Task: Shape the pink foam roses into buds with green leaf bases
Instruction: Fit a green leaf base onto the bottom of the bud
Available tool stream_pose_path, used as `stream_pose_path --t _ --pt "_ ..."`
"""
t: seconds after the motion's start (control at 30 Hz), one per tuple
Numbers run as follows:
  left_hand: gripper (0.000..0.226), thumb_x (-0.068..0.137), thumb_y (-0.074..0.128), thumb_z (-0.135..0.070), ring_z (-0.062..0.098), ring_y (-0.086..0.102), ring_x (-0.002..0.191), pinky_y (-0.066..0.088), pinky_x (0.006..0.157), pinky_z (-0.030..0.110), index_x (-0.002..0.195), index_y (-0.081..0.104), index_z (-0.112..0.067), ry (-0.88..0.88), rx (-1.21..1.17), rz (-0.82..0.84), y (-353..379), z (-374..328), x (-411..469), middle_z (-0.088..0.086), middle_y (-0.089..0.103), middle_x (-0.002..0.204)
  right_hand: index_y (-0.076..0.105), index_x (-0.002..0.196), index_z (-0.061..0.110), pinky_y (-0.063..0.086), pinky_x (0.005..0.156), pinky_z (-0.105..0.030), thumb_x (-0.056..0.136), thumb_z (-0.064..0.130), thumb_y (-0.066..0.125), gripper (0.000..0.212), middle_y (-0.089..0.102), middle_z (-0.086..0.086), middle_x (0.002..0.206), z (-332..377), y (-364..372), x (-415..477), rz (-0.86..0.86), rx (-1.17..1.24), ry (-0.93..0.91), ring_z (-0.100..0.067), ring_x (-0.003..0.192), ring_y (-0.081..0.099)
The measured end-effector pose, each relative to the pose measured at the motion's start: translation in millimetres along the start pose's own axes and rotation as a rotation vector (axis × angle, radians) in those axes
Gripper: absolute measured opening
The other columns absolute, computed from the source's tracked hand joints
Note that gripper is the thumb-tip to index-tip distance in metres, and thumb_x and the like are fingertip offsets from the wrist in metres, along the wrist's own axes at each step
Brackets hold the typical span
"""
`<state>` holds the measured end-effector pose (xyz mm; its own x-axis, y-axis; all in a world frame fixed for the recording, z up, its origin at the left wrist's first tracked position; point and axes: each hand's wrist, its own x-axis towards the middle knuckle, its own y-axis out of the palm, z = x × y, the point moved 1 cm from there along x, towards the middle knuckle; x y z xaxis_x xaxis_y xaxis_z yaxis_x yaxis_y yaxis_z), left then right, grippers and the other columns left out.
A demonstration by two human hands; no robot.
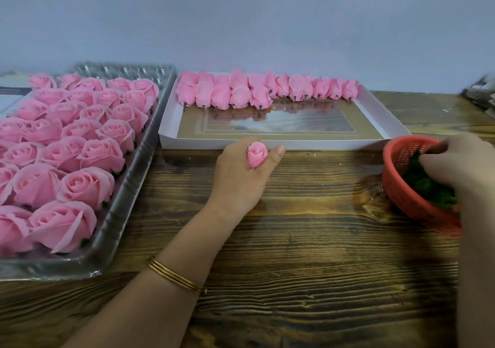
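Observation:
My left hand (pixel 242 179) grips a small pink foam rose bud (pixel 256 154) above the wooden table, petals pointing up between thumb and fingers. My right hand (pixel 460 163) reaches into a red plastic basket (pixel 396 187) at the right, its fingers curled among the dark green leaf bases (pixel 426 187); whether it holds one is hidden. A clear plastic tray (pixel 128 187) on the left carries several open pink roses (pixel 88 187). A white shallow box (pixel 267 142) at the back centre has a row of shaped buds (pixel 257 90) along its far side.
The wooden table (pixel 308 240) runs up to a pale wall behind. Some grey packaging (pixel 482 98) lies at the far right edge. A gold bangle (pixel 176 275) circles my left wrist.

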<state>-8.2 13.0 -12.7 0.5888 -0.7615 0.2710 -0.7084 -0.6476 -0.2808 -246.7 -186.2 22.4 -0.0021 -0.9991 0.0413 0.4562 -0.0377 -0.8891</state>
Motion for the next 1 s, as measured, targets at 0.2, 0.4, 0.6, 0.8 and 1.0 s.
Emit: stream_pose_path --t 0.2,0.4,0.6,0.8,1.0 --pt "0.037 0.091 0.066 -0.031 0.026 0.059 0.07 0.046 0.074 0.031 0.071 0.06 0.0 -0.015 0.003 0.014 0.9 3.8 0.9 0.017 0.063 0.067 0.068 0.089 0.009 0.055 0.082 -0.057 0.075 0.016 0.064 0.016 0.068 -0.021 0.09 -5.9 3.5 9.2 0.017 -0.026 -0.02 -0.046 0.09 0.064" --pt "0.036 0.09 0.067 -0.031 0.024 0.058 0.068 0.045 0.069 0.024 0.068 0.059 -0.003 -0.019 0.006 0.012 1.3 6.0 1.0 0.015 0.063 0.064 0.068 0.095 0.014 0.055 0.084 -0.055 0.072 0.015 0.065 0.024 0.069 -0.017 0.094 -11.3 8.8 15.6 0.0 -0.009 -0.018 -0.042 0.093 0.064" --pt "0.036 0.091 0.065 -0.032 0.03 0.06 0.074 0.045 0.073 0.03 0.073 0.061 -0.001 -0.023 0.015 0.024 0.5 5.9 1.5 0.019 0.064 0.071 0.07 0.096 0.011 0.054 0.086 -0.056 0.075 0.014 0.063 0.022 0.069 -0.019 0.096 -9.3 7.5 12.5 0.027 -0.002 -0.006 -0.044 0.096 0.064" --pt "0.035 0.091 0.065 -0.032 0.031 0.06 0.075 0.045 0.071 0.026 0.071 0.061 -0.004 -0.03 0.013 0.025 0.6 5.5 1.5 0.018 0.064 0.071 0.065 0.093 0.007 0.054 0.08 -0.06 0.068 0.006 0.058 0.026 0.064 -0.024 0.09 -5.5 6.9 11.2 -0.108 0.028 0.005 -0.049 0.089 0.061" --pt "0.033 0.091 0.065 -0.033 0.03 0.061 0.074 0.045 0.068 0.022 0.068 0.06 -0.009 -0.038 0.021 0.022 0.7 6.7 1.9 0.016 0.064 0.07 0.056 0.106 0.028 0.054 0.077 -0.063 0.058 0.02 0.046 0.05 0.064 -0.021 0.1 -20.5 12.3 28.6 -0.254 0.106 0.013 -0.046 0.092 0.062"
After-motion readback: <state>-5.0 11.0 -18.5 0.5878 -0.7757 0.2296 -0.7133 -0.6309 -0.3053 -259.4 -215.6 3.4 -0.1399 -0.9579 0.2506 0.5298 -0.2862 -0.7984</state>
